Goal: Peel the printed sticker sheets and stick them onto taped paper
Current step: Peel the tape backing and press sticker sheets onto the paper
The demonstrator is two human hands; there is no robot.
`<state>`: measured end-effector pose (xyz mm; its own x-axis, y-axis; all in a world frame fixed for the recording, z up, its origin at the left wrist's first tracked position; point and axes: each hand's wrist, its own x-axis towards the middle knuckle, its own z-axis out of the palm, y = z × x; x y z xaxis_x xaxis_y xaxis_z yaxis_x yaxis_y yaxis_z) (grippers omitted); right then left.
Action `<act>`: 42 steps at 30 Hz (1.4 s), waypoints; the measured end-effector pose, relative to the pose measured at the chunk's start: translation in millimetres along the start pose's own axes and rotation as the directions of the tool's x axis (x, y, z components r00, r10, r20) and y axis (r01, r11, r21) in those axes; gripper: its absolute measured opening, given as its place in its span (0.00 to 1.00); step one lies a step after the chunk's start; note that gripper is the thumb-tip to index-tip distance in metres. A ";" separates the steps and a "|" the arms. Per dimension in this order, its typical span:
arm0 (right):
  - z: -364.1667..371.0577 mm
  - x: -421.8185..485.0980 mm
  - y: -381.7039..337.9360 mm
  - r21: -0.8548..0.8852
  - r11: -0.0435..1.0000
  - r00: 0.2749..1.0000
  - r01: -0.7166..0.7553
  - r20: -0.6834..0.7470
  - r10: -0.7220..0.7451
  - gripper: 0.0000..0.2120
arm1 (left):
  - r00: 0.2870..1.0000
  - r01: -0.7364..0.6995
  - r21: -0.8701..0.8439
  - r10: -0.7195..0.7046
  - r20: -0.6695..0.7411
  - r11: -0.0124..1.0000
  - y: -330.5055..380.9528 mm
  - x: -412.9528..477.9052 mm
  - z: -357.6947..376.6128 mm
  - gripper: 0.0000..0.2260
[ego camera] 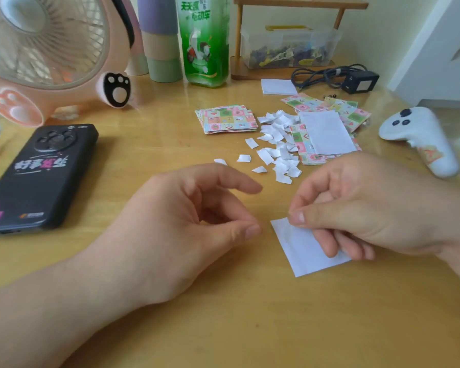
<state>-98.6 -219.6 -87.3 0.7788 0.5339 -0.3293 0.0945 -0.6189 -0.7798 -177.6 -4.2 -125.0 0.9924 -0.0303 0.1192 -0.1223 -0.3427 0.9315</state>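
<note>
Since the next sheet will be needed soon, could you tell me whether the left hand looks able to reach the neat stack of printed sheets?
Probably yes: the left hand holds nothing, and only bare table and a few white scraps lie between it and the stack.

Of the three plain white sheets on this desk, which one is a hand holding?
The nearest white sheet, pinched by the right hand; the others lie untouched on the sticker pile and beside the cable.
</note>
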 end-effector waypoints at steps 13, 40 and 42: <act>10.6 8.7 -2.5 -0.026 0.988 0.987 -0.155 -0.041 0.154 0.04 | 0.903 -0.419 0.614 0.232 0.363 0.669 -9.9 1.4 -3.8 0.17; 12.3 9.7 -8.9 -0.008 0.985 0.984 -0.175 -0.023 0.174 0.08 | 0.856 -0.503 0.781 0.340 0.390 0.369 -3.9 -0.5 6.4 0.18; 11.3 10.1 -8.5 0.017 0.983 0.983 -0.185 -0.004 0.185 0.07 | 0.850 -0.507 0.802 0.342 0.402 0.317 -1.2 -1.0 8.6 0.18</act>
<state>-98.5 -202.5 -89.9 0.7854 0.4079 -0.4656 -0.0613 -0.6972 -0.7142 -178.3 -11.8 -129.2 0.8064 -0.5201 0.2815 -0.5315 -0.8461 -0.0409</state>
